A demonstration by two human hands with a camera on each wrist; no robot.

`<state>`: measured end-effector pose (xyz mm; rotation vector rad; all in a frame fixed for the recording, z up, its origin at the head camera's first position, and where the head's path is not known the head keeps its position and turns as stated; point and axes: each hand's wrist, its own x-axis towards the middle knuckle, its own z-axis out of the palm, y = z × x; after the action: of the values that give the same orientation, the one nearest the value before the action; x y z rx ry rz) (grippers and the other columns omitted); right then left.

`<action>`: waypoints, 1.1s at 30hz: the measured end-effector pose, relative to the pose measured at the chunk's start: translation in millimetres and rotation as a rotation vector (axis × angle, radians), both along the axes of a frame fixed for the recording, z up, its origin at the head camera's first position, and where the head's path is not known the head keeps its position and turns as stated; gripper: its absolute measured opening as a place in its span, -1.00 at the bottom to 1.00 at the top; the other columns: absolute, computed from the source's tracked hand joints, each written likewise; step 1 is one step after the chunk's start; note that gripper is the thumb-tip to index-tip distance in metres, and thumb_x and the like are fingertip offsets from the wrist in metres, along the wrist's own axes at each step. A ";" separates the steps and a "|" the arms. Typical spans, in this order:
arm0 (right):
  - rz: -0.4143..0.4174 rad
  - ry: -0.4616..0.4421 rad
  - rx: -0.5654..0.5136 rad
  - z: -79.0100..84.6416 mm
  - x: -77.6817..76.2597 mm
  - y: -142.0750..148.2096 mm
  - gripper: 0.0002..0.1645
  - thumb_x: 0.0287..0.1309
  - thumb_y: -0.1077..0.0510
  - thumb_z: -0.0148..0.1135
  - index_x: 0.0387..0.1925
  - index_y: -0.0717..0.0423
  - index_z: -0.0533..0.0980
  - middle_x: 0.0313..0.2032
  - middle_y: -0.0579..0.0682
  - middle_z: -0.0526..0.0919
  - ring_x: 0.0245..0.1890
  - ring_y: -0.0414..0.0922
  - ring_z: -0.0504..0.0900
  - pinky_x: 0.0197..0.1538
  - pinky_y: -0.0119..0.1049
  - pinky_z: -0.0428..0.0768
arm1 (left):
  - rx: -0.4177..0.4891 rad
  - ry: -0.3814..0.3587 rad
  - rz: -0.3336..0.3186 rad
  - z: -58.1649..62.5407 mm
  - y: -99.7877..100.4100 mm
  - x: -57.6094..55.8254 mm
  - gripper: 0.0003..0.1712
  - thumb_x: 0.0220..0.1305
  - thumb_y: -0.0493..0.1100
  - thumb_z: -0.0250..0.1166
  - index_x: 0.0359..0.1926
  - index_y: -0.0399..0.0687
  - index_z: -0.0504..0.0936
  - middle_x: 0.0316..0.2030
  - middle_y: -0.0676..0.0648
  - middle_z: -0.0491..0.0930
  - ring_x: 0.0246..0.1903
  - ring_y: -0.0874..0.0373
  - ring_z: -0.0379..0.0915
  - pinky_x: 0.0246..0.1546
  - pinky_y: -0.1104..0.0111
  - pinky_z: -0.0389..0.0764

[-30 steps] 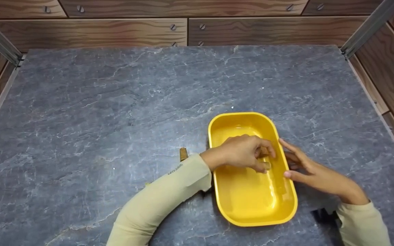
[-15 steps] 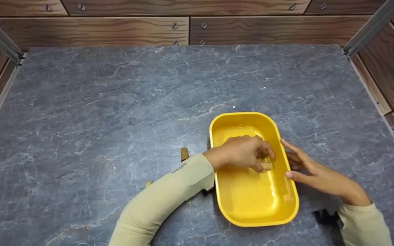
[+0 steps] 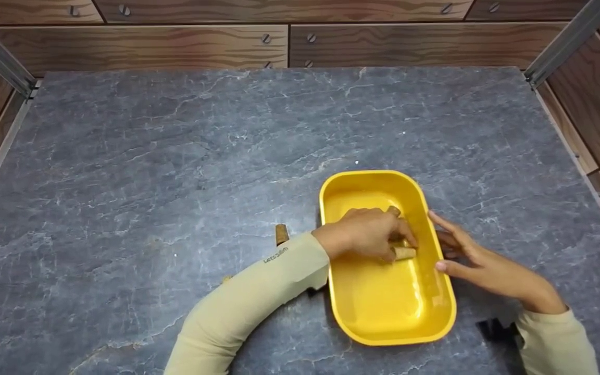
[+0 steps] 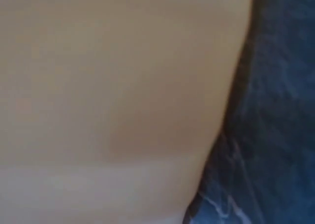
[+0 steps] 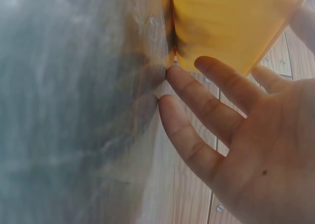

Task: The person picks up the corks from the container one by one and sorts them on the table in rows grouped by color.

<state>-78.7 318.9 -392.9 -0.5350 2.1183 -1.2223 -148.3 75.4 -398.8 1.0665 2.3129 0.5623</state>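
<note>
Tub: yellow, under the left hand, its side wall against the right hand. Left hand is inside, fingers bent; cannot tell if they pinch anything. The left wrist view gives only blur. Right hand stands spread, not wrapped round anything: thumb and a fingertip at the rim, fingers fairly straight along the outer wall.

Near cork: inside the tub, just beside the left thumb, lying on its side. Far cork: past the left knuckles, partly hidden. Third cork: on the worktop, outside the tub, just beyond the left sleeve, which covers one end. Pale piece peeks from behind the same sleeve; too little shows to name it.

Handling, by judgement: corks look light, dry, slightly springy, not fragile; likely to roll on the glossy tub floor. Best hold: thumb and forefinger across the middle, light squeeze. Tub looks like stiff, light plastic, apt to slide if nudged; steady it at the rim, where the right hand is.
</note>
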 end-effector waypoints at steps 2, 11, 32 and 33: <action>0.004 0.004 -0.010 0.2 0.1 0.5 -0.10 0.44 0.25 -0.10 0.52 -0.16 -0.38 0.40 0.49 0.00 0.15 -0.53 0.38 0.08 -0.48 0.50 | -0.001 0.025 -0.005 0.4 0.4 0.9 -0.65 0.25 0.14 0.28 0.07 0.58 0.58 -0.03 0.20 0.45 -0.15 0.29 0.42 -0.10 0.31 0.44; 0.014 0.019 -0.030 -0.9 0.6 1.3 -0.10 0.44 0.28 -0.11 0.52 -0.15 -0.37 0.40 0.48 0.00 0.16 -0.49 0.40 0.08 -0.47 0.51 | -0.028 0.067 -0.012 -0.4 2.4 2.1 -0.68 0.25 0.14 0.27 0.03 0.62 0.59 0.04 0.31 0.52 -0.05 0.31 0.43 -0.02 0.29 0.43; 0.005 0.017 -0.026 -1.8 0.2 0.8 -0.09 0.43 0.27 -0.08 0.52 -0.14 -0.37 0.39 0.50 0.02 0.15 -0.50 0.41 0.08 -0.49 0.51 | -0.063 0.120 -0.076 3.3 -0.9 5.9 -0.71 0.09 0.05 0.41 -0.15 0.37 0.54 -0.07 0.13 0.32 -0.27 0.23 0.39 -0.32 0.37 0.40; 0.005 0.014 -0.028 -1.5 0.4 0.8 -0.09 0.43 0.27 -0.09 0.52 -0.15 -0.37 0.39 0.50 0.01 0.15 -0.50 0.41 0.07 -0.48 0.51 | -0.057 0.112 -0.072 3.8 -1.0 5.9 -0.68 0.06 0.05 0.43 -0.15 0.37 0.55 -0.09 0.14 0.32 -0.28 0.24 0.39 -0.32 0.38 0.40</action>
<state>-78.3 319.8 -394.4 -0.5620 2.1134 -1.2501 -142.4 74.5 -395.0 1.1758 2.3610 0.4156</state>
